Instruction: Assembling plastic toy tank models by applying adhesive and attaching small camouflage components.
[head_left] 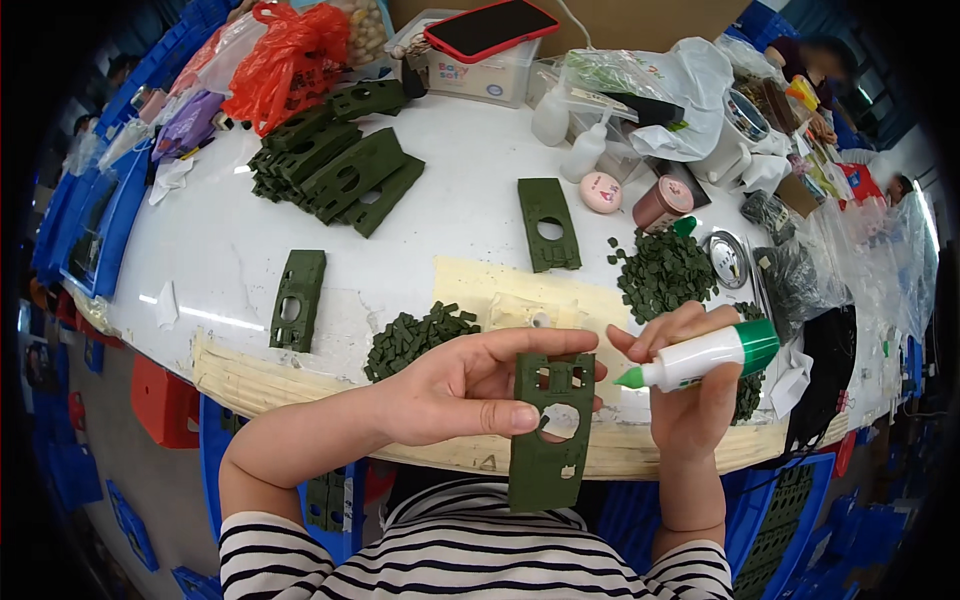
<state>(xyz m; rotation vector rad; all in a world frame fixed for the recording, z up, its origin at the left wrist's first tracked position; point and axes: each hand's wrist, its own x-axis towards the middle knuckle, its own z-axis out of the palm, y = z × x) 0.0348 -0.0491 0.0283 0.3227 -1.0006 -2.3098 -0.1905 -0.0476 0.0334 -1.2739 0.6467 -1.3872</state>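
My left hand (455, 390) is closed around the upper part of a dark green plastic hull-like plate (545, 475). The plate stands roughly upright, with a large round hole and smaller cut-outs. My right hand (690, 415) grips a white glue bottle (700, 360) with a green end. Its pale green nozzle points left toward the plate, a small gap apart from it. A heap of small dark green pieces (415, 340) lies beside my left hand. Beyond my right hand is another heap of small green pieces (665, 272).
Similar green plates lie singly at left (298, 300) and centre (548, 225); several are stacked (335, 165) farther back. A brown jar (663, 203), a pink round tin (600, 192), white squeeze bottles (585, 152) and a phone (490, 28) stand behind. A metal dish (726, 258) is at right.
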